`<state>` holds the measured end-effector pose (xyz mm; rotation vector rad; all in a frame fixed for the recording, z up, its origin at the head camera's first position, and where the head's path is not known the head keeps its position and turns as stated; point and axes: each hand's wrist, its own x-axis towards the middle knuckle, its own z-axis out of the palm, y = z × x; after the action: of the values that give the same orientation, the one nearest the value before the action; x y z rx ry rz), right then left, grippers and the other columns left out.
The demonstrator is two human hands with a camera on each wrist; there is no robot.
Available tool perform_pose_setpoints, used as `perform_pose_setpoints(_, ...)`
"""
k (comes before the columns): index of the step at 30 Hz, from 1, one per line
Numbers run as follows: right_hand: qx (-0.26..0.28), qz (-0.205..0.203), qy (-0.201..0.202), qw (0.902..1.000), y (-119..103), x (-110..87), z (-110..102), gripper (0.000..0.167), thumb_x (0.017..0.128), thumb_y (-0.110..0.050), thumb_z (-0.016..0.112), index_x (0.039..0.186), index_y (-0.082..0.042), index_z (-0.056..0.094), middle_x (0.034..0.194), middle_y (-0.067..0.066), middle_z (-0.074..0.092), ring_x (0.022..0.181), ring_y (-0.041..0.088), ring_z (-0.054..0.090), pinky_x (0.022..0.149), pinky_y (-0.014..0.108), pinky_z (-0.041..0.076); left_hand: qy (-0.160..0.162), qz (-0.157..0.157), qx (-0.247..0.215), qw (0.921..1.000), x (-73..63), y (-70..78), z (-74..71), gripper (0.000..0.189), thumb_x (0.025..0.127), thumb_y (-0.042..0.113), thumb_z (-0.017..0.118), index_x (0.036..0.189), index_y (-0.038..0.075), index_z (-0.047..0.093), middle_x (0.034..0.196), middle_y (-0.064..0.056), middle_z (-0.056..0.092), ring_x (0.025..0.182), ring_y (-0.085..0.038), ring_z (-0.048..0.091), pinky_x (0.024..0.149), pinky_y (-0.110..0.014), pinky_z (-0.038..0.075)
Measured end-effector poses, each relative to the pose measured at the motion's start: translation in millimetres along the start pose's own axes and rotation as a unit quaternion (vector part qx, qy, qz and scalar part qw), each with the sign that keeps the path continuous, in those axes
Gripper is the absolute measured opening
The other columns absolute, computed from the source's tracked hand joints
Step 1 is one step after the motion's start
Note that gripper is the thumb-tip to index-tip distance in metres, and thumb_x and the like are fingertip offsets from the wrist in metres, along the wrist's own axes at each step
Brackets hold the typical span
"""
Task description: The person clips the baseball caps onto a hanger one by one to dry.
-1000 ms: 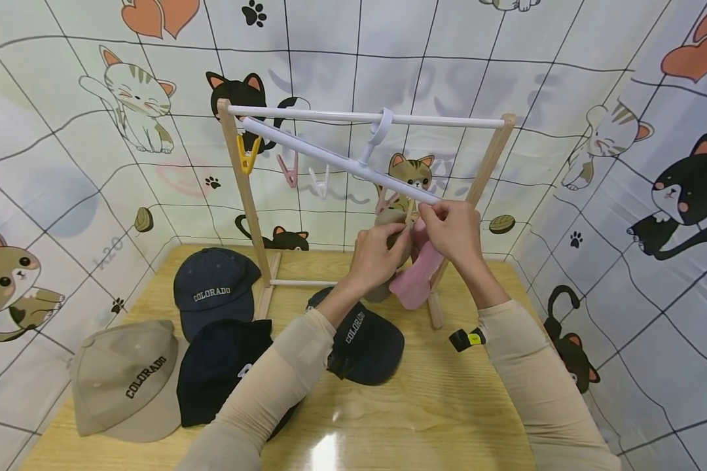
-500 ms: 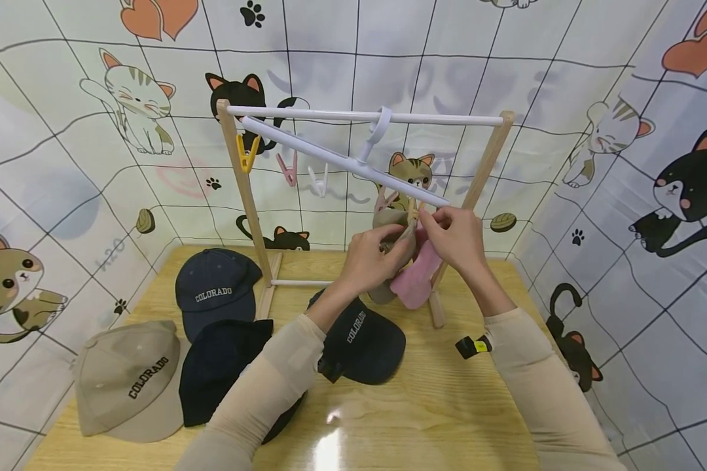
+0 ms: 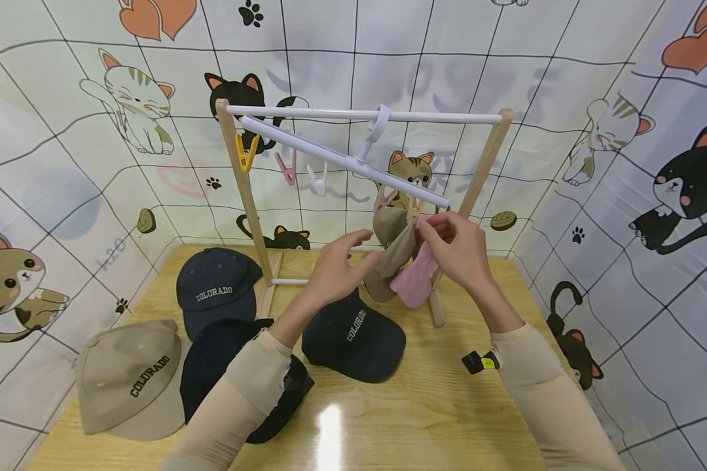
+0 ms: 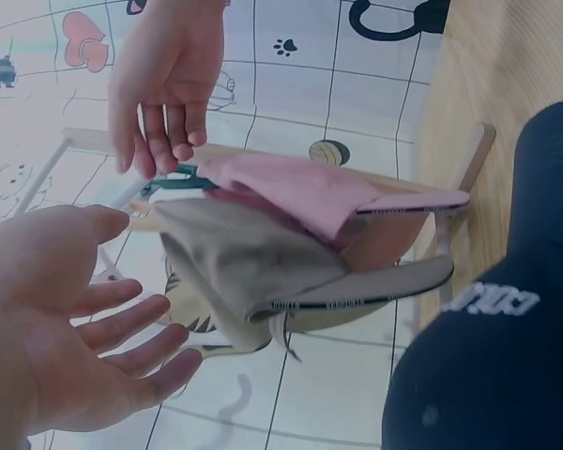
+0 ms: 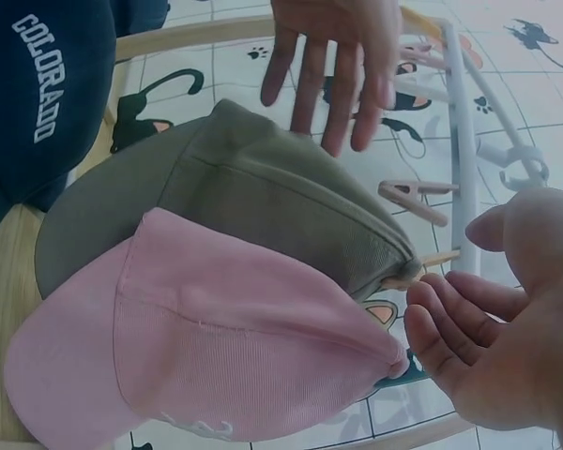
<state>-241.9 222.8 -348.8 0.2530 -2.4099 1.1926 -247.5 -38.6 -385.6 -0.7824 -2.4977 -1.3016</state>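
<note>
A pink cap (image 5: 225, 328) and an olive-grey cap (image 5: 272, 187) hang side by side from clips under the low right end of a tilted white hanger (image 3: 330, 156). My left hand (image 3: 338, 267) is spread beside the olive-grey cap, thumb apart from the fingers, with nothing in it. Right at the top of the pink cap is my right hand (image 3: 461, 248), its fingers loosely bent. The right wrist view shows its thumb well apart from the fingertips. A green clip (image 4: 174, 181) holds the pink cap; a pale yellow clip (image 3: 414, 208) holds the olive-grey one.
The hanger hooks over the white bar (image 3: 306, 114) of a wooden-legged rack. A yellow clip (image 3: 246, 154), a pink clip (image 3: 287, 167) and a white clip (image 3: 317, 179) hang from its left half. Navy, beige and black caps lie on the table (image 3: 436, 405), including a beige cap (image 3: 126, 379).
My left hand has let go of the olive-grey cap and drawn back to the left, opening. My right hand has dropped slightly, and its fingers have loosened at the pink cap's top.
</note>
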Motion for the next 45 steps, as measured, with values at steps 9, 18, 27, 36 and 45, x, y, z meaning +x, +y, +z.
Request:
perform_pose_setpoints(9, 0.039, -0.016, -0.009, 0.9991, -7, -10.0, 6, 0.033, 0.110, -0.033, 0.073, 0.128, -0.006, 0.080, 0.118, 0.013, 0.083, 0.101, 0.013, 0.073, 0.087, 0.011, 0.055, -0.002, -0.015, -0.010, 0.9998, -31.1, -13.1, -20.8, 0.058, 0.112, 0.030, 0.071, 0.161, 0.003, 0.059, 0.163, -0.021, 0.064, 0.150, -0.043, 0.062, 0.115, -0.064, 0.058)
perform_pose_setpoints(18, 0.072, -0.019, -0.016, 0.9971, -15, -15.3, 13, 0.030, 0.110, -0.028, 0.074, 0.131, -0.006, 0.078, 0.125, 0.013, 0.082, 0.104, 0.004, 0.072, 0.090, 0.011, 0.055, -0.002, -0.051, -0.002, 0.9987, -57.8, -27.0, -30.8, 0.061, 0.111, 0.030, 0.073, 0.163, 0.003, 0.057, 0.166, -0.021, 0.061, 0.152, -0.045, 0.060, 0.117, -0.066, 0.055)
perform_pose_setpoints(27, 0.120, -0.056, -0.016, 0.9911, -25, -18.0, 25, 0.030, 0.108, -0.015, 0.074, 0.134, 0.001, 0.074, 0.133, 0.020, 0.079, 0.108, -0.006, 0.072, 0.097, 0.011, 0.056, -0.004, -0.071, -0.002, 0.9974, -84.0, -42.3, -30.4, 0.062, 0.112, 0.029, 0.072, 0.165, 0.002, 0.055, 0.167, -0.023, 0.059, 0.152, -0.047, 0.060, 0.117, -0.068, 0.055)
perform_pose_setpoints(36, 0.159, -0.069, -0.030, 0.9844, -34, -17.2, 35, 0.037, 0.109, -0.010, 0.071, 0.143, 0.004, 0.069, 0.142, 0.023, 0.073, 0.129, 0.038, 0.075, 0.105, 0.015, 0.057, -0.008, -0.087, -0.005, 0.9961, -101.1, -53.0, -26.5, 0.063, 0.112, 0.028, 0.071, 0.164, -0.002, 0.053, 0.166, -0.028, 0.059, 0.149, -0.054, 0.060, 0.116, -0.071, 0.054)
perform_pose_setpoints(45, 0.198, -0.027, -0.046, 0.9788, -44, -13.6, 43, 0.050, 0.110, -0.013, 0.070, 0.156, 0.003, 0.058, 0.153, 0.019, 0.068, 0.143, 0.035, 0.069, 0.116, 0.022, 0.056, 0.005, -0.093, 0.011, 0.9956, -116.1, -67.4, -21.0, 0.067, 0.112, 0.040, 0.070, 0.162, -0.003, 0.055, 0.159, -0.031, 0.063, 0.139, -0.055, 0.066, 0.108, -0.066, 0.060)
